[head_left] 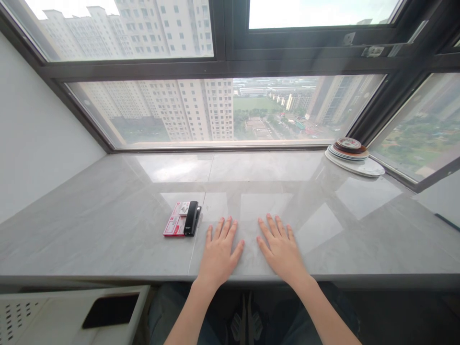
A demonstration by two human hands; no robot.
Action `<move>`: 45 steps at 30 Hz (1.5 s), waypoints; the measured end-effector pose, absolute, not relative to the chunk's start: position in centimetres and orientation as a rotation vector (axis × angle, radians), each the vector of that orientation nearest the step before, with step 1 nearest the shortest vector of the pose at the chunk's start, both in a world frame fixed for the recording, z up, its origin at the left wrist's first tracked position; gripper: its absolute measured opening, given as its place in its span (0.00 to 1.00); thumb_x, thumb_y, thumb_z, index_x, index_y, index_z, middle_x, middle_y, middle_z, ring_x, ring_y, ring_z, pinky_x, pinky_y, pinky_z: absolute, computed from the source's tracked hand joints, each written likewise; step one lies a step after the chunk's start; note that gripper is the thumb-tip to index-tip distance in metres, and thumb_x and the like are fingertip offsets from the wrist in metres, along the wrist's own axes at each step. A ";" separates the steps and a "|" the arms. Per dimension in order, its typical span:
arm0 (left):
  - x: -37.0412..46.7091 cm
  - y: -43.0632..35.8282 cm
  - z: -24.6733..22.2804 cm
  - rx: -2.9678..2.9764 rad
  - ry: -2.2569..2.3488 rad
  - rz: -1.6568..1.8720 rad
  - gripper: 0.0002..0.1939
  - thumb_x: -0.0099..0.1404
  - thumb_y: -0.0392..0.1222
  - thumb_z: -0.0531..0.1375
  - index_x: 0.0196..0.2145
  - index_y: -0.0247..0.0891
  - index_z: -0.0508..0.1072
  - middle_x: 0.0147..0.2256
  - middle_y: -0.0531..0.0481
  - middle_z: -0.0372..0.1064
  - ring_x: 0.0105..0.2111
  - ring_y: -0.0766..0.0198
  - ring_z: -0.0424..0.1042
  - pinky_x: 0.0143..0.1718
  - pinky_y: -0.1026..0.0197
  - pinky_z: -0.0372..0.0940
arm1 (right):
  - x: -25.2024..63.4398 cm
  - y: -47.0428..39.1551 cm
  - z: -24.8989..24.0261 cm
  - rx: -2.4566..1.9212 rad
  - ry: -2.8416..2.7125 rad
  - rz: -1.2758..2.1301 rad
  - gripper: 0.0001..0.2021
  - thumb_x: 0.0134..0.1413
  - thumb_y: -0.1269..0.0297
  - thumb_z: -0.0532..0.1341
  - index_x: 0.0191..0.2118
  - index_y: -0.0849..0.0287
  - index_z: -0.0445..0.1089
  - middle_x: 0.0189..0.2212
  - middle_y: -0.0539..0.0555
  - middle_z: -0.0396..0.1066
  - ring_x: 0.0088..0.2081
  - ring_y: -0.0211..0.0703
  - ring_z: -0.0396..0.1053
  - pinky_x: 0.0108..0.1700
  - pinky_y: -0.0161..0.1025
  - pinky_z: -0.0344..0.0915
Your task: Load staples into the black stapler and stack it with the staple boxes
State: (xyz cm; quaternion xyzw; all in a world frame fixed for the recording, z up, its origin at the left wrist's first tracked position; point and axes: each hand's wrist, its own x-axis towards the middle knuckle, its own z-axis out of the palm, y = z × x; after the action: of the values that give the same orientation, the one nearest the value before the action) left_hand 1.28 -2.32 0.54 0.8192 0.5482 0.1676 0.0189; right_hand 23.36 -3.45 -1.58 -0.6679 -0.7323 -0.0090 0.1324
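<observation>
My left hand [220,254] lies flat on the grey stone windowsill [108,230], fingers spread and nothing held. To its left, a short gap away, a black stapler [191,220] rests on the right side of a red-and-white printed card or pack [174,225]. A small whitish box [184,208] with a picture on it sits beside the stapler on that pack. My right hand [282,251] is also flat on the sill, palm down with fingers apart, holding nothing. The two hands do not touch each other.
At the back right corner stands a stack of round plates or mats [354,163] by the window frame [373,120]. Below the sill's front edge at left is a white perforated stand [53,311] with a dark phone-like slab [111,310] on it. A white wall [39,124] bounds the left.
</observation>
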 end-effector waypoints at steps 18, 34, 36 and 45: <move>1.2 -2.4 0.5 2.530 1.680 0.579 0.28 0.77 0.50 0.51 0.71 0.49 0.56 0.73 0.48 0.49 0.73 0.49 0.46 0.71 0.35 0.47 | 21.0 -3.3 -0.8 -1.961 -1.930 0.095 0.29 0.68 0.52 0.52 0.71 0.52 0.60 0.70 0.62 0.56 0.71 0.65 0.49 0.70 0.67 0.41; -0.8 -2.4 -2.6 2.651 1.499 0.592 0.31 0.75 0.39 0.53 0.72 0.48 0.54 0.72 0.50 0.50 0.71 0.53 0.53 0.71 0.45 0.54 | 1.6 6.1 5.1 -1.490 -2.105 0.526 0.41 0.62 0.44 0.61 0.71 0.65 0.53 0.64 0.69 0.61 0.61 0.59 0.59 0.58 0.50 0.62; -1.0 -2.7 -1.6 2.584 1.448 0.619 0.29 0.72 0.37 0.54 0.69 0.46 0.62 0.68 0.47 0.61 0.67 0.51 0.62 0.65 0.45 0.62 | 1.6 7.2 5.0 -1.480 -2.139 0.454 0.34 0.63 0.52 0.62 0.68 0.65 0.57 0.61 0.65 0.65 0.59 0.55 0.60 0.57 0.45 0.61; -0.4 -3.5 2.2 2.096 1.579 0.983 0.16 0.76 0.43 0.51 0.37 0.42 0.78 0.36 0.47 0.75 0.39 0.57 0.75 0.40 0.54 0.70 | 13.2 5.3 4.5 -1.458 -2.127 0.390 0.24 0.58 0.77 0.56 0.57 0.51 0.70 0.51 0.51 0.75 0.54 0.45 0.69 0.68 0.51 0.46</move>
State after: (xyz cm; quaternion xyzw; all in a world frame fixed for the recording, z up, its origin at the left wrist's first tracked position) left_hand -0.42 -3.51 2.15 0.7374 0.5553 0.3456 0.1688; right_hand 13.25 5.27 4.52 -0.5392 -0.7868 0.1442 0.2635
